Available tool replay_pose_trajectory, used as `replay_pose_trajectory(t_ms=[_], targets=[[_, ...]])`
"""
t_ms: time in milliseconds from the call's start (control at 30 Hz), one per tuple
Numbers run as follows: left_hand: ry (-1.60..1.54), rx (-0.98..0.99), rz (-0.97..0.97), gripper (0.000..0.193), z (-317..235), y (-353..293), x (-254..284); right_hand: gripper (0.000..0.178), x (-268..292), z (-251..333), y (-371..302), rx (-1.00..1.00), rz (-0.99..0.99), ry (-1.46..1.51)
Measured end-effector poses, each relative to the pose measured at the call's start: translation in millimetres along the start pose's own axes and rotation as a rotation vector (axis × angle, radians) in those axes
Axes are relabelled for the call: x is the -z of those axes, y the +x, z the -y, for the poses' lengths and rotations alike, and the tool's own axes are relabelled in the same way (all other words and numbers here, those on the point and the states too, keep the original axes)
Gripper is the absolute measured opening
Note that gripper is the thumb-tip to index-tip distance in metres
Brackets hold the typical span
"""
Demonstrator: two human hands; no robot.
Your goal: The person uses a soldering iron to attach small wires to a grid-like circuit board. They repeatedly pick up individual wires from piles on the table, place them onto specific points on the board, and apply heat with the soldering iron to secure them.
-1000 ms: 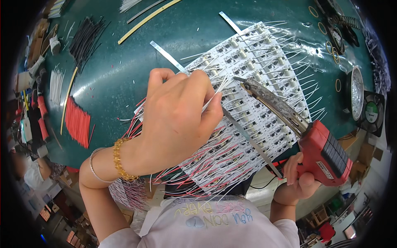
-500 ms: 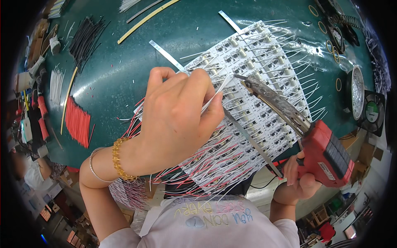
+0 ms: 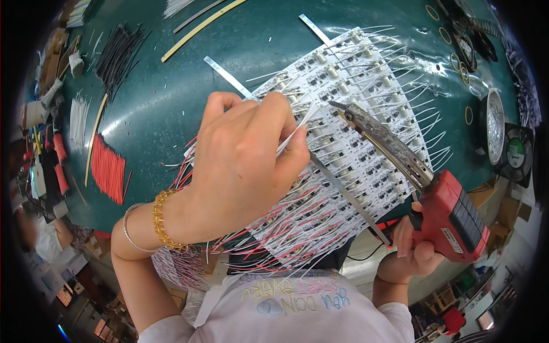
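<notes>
My left hand [image 3: 243, 157] is closed in a pinch around a small bundle of white wires [image 3: 306, 117] over the upper left part of a white circuit board panel [image 3: 313, 80]. The wire ends point up and to the right from my fingers. With my right hand [image 3: 416, 248] I grip a red soldering gun [image 3: 457, 214] by its handle. Its dark tip hovers just right of the wire ends, seemingly apart from them. White wires stick out along the panel's right edge, and red and white wires [image 3: 291, 214] cover its lower left part.
Bundles of red wires [image 3: 108, 168], black wires [image 3: 119, 60] and white wires [image 3: 79, 120] lie at left on the green table [image 3: 183, 74]. A metal strip [image 3: 346, 191] crosses the panel. A metal bowl [image 3: 493, 128] and a small fan [image 3: 516, 155] stand at right.
The soldering gun's tip has drawn slightly right, away from the white wire ends. My left hand has hardly moved and still pinches the wires.
</notes>
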State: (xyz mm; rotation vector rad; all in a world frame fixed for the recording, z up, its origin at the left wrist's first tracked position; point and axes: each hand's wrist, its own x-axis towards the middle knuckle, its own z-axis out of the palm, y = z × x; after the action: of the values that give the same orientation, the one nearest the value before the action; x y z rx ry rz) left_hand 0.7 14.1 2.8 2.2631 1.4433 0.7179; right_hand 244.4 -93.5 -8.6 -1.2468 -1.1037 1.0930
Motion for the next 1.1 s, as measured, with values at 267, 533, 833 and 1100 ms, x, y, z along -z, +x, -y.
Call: replay_pose_trajectory(t_ms=[267,533,833,1100], targets=[[0.002,0.026,0.014,0.017,-1.3,-1.4,1.5,0.077,-4.7,4.1,-1.5,-0.061,-0.016,0.028],[0.04,-0.044,-0.099,0.009,-0.2,3.8,25.8,0.075,-2.1,7.6,-3.5,-0.034,-0.089,0.017],[-0.102,-0.044,-0.038,0.016,-6.8,-5.7,-1.4,0.076,6.5,0.7,-17.7,-0.02,-0.121,0.051],[0.017,-0.072,-0.013,0.011,-7.3,-9.1,-3.4,0.081,0.3,-2.0,-22.1,0.004,-0.138,0.013]])
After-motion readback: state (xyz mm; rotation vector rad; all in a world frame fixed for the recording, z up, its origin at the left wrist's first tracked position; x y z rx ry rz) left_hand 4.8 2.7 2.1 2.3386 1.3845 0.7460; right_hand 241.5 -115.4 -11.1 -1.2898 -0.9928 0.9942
